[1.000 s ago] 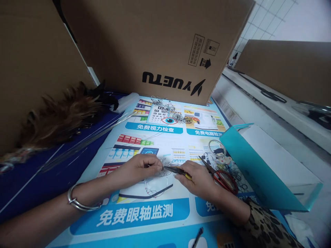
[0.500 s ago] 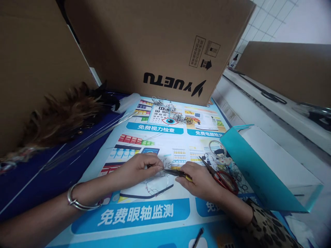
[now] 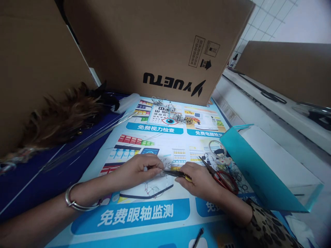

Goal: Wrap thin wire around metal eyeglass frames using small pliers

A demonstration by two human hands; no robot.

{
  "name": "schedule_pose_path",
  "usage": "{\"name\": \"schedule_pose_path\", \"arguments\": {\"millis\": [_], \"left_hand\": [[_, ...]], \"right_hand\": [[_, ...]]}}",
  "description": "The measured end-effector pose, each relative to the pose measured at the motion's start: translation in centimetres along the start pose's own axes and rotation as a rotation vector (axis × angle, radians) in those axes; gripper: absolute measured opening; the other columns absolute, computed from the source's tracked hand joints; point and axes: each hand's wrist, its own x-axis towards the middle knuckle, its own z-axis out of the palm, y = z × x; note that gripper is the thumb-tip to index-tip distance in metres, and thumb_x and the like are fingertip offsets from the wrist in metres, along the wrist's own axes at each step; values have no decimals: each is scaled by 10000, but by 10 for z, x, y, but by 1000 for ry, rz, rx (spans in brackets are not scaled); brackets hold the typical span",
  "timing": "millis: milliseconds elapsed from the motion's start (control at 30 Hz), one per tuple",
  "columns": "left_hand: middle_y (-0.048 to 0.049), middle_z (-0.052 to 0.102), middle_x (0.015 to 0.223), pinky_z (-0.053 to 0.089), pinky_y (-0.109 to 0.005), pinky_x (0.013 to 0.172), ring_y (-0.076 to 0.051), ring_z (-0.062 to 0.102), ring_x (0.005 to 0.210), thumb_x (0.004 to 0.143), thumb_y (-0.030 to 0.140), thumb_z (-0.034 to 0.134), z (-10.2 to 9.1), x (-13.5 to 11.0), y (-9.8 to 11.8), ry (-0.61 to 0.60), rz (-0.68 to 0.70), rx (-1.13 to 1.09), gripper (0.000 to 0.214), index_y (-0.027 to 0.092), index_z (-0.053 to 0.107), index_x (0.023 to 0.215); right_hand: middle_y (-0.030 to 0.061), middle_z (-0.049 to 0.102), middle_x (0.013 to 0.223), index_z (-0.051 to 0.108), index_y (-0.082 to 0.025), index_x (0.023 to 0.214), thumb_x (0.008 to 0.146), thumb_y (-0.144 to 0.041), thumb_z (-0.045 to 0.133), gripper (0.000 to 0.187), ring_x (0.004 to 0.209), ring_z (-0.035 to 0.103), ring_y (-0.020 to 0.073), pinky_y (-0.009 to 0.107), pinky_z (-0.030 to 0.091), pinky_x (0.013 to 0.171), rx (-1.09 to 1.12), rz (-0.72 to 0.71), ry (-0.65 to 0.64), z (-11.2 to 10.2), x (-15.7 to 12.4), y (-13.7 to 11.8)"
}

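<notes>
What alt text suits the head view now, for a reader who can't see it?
The left hand pinches thin wire and the right hand holds pliers, their tips close to it, over a printed sheet. Scissors lie beside the right hand, near a teal box; a carton stands behind.

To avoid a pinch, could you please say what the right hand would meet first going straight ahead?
With its pliers leading, likely the wires at the left hand, though depth is unclear.
</notes>
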Motion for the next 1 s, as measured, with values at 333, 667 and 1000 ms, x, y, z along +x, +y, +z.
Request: {"name": "schedule_pose_path", "arguments": {"millis": [333,667,1000], "left_hand": [[-14,638,821,396,-216,660,-143,566,760,863,279,437,0,0,0,-23,-8,-35,210,191,627,867],[-9,642,827,392,-217,670,-144,569,763,866,287,440,0,0,0,-19,-8,-40,208,191,625,863],[-3,633,804,394,-208,649,-140,560,735,866,293,446,-1,-1,-1,-4,-34,-74,204,195,623,887]], "right_hand": [[62,612,893,597,-180,935,857,-416,465,281,829,550,171,247,392,687,3,7,-17,1,1,0],[61,621,885,593,-179,903,859,-416,455,277,802,557,166,241,384,660,-15,2,-13,1,1,1],[55,611,871,575,-180,882,864,-432,444,285,799,548,167,240,372,648,9,-19,-4,1,1,6]]}}
